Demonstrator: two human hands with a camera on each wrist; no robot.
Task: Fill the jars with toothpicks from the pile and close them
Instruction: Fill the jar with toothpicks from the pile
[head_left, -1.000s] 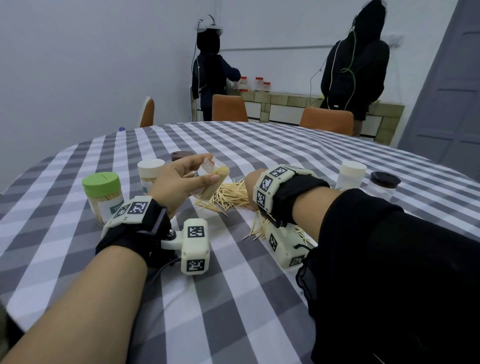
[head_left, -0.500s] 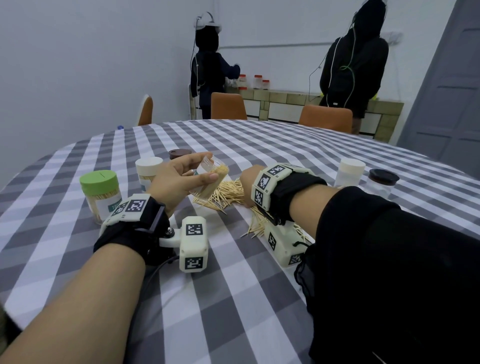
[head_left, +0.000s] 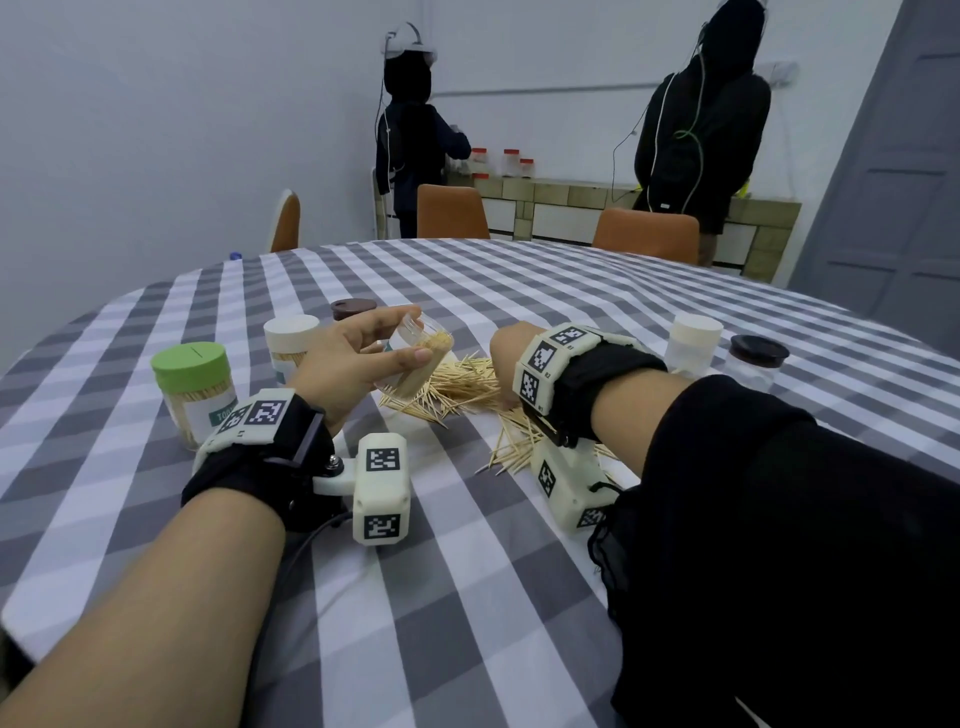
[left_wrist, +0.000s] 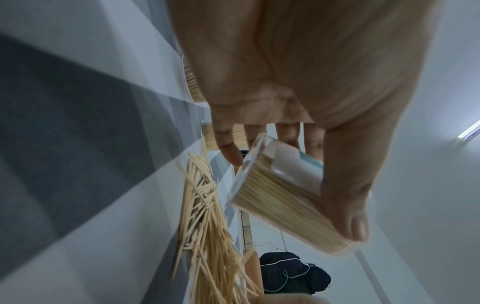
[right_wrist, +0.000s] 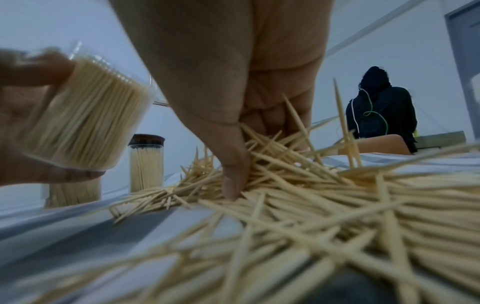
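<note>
Black wrist straps (head_left: 270, 457) carry white camera housings (head_left: 382, 493) with square black-and-white markers; loose black right sleeve (head_left: 779, 545)

Near edge of the counter (head_left: 363, 649) lies bare, an easy way in. The toothpick pile (head_left: 467, 387) fills the middle. On its left crowd the green-lidded jar (head_left: 195, 387) and white-lidded jar (head_left: 288, 345); on its right stand a white-lidded jar (head_left: 693, 345) and dark-lidded jar (head_left: 756, 364).
</note>
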